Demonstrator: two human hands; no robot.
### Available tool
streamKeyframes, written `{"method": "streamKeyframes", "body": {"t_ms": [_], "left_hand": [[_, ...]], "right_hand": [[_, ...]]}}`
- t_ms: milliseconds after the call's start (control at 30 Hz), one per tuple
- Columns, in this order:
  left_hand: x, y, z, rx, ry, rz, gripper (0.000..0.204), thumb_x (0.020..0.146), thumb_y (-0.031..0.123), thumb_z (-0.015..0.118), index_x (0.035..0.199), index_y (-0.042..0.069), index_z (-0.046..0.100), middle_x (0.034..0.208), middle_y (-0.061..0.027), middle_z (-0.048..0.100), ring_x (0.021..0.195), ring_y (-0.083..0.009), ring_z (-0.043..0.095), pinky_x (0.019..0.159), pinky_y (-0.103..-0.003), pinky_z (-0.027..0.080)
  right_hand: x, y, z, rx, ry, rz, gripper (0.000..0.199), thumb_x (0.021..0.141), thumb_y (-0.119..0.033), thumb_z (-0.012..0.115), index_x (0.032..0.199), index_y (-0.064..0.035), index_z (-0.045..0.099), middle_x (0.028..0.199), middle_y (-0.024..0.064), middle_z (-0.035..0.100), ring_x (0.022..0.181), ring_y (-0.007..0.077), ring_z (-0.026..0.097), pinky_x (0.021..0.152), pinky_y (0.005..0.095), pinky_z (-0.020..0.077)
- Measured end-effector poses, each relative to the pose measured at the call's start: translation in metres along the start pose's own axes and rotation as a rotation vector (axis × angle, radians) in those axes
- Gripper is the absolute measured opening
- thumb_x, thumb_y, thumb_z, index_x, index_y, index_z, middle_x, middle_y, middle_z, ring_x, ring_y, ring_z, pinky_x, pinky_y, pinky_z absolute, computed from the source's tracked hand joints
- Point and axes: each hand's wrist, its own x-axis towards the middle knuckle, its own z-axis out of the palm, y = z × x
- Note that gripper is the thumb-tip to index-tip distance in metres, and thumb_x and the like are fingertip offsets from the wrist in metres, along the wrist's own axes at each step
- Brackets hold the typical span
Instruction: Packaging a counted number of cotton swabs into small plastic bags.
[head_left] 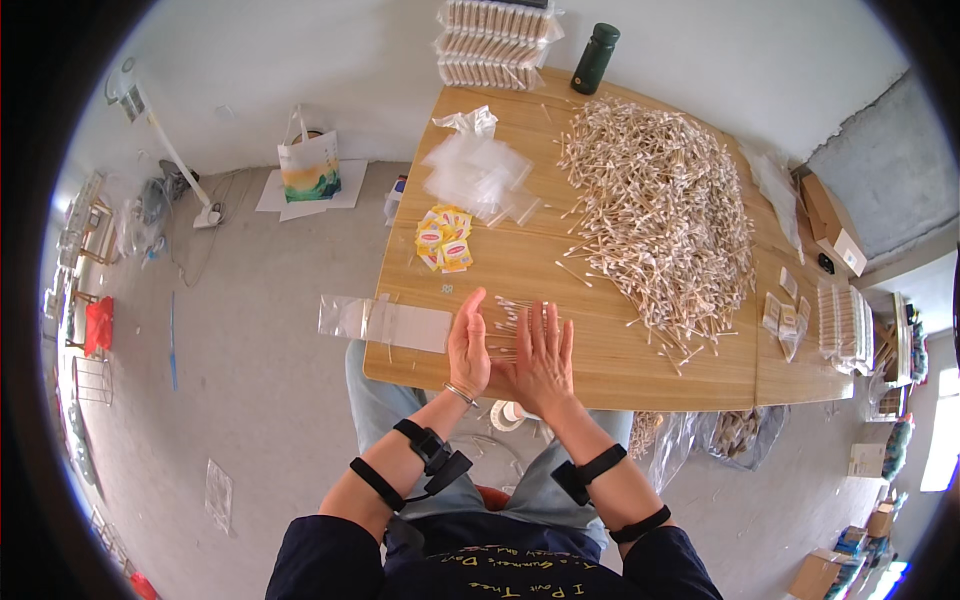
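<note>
A small batch of cotton swabs lies on the wooden table between my hands, near the front edge. On its left side my left hand stands on edge, fingers stretched out, holding nothing. My right hand lies flat over the swabs' right part, its fingers extended and hiding some of them. Left of my left hand is a clear plastic bag with a white card, its end sticking out past the table edge. A big heap of loose cotton swabs covers the table's right half.
Yellow-and-white labels and a pile of clear bags lie beyond my left hand. At the back stand packed swab bundles and a dark green bottle. More packs sit at the right edge, near a cardboard box.
</note>
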Motion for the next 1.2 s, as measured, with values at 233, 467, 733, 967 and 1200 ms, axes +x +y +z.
{"method": "streamKeyframes", "body": {"t_ms": [233,467,733,967,1200], "left_hand": [[0.002,-0.002,-0.002,0.038,0.023,0.033,0.051,0.104,0.034,0.037,0.137,-0.004,0.043,0.139,-0.0166,0.046,0.13,-0.0228,0.042,0.109,-0.033,0.03],[0.001,0.006,0.002,-0.015,-0.079,-0.033,0.054,0.104,0.035,0.036,0.142,-0.004,0.035,0.145,-0.0166,0.04,0.135,-0.0223,0.035,0.112,-0.032,0.025],[0.006,0.012,0.003,0.101,-0.24,-0.062,0.063,0.103,0.043,0.033,0.145,-0.004,0.028,0.15,-0.0185,0.031,0.141,-0.026,0.026,0.115,-0.036,0.02],[0.01,0.004,-0.001,-0.168,-0.204,-0.113,0.067,0.102,0.046,0.032,0.147,-0.002,0.023,0.152,-0.0185,0.026,0.143,-0.025,0.021,0.117,-0.037,0.017],[-0.003,0.014,-0.015,-0.123,-0.161,-0.113,0.067,0.102,0.047,0.031,0.145,-0.004,0.028,0.151,-0.0179,0.029,0.141,-0.0273,0.026,0.116,-0.038,0.019]], "right_hand": [[0.026,0.009,-0.005,0.087,-0.051,-0.004,0.065,0.092,-0.039,0.052,0.145,-0.0066,0.033,0.154,0.0181,0.021,0.144,0.0372,0.012,0.115,0.0561,0.0082],[0.023,0.047,0.001,0.957,0.428,0.17,0.058,0.1,-0.036,0.043,0.143,0.0012,0.034,0.15,0.0216,0.03,0.141,0.0348,0.025,0.115,0.0416,0.0189],[0.032,0.041,0.005,0.846,0.388,0.121,0.064,0.099,-0.041,0.042,0.145,0.0023,0.029,0.152,0.021,0.026,0.143,0.035,0.02,0.116,0.0422,0.0165],[0.032,0.023,0.01,0.747,0.342,0.071,0.069,0.098,-0.044,0.042,0.146,0.0033,0.025,0.154,0.0204,0.023,0.145,0.0352,0.015,0.117,0.0427,0.0144],[-0.007,-0.009,-0.003,0.011,-0.105,-0.075,0.084,0.088,-0.056,0.05,0.146,0.001,0.027,0.154,0.0192,0.021,0.145,0.036,0.013,0.117,0.0486,0.0107]]}}
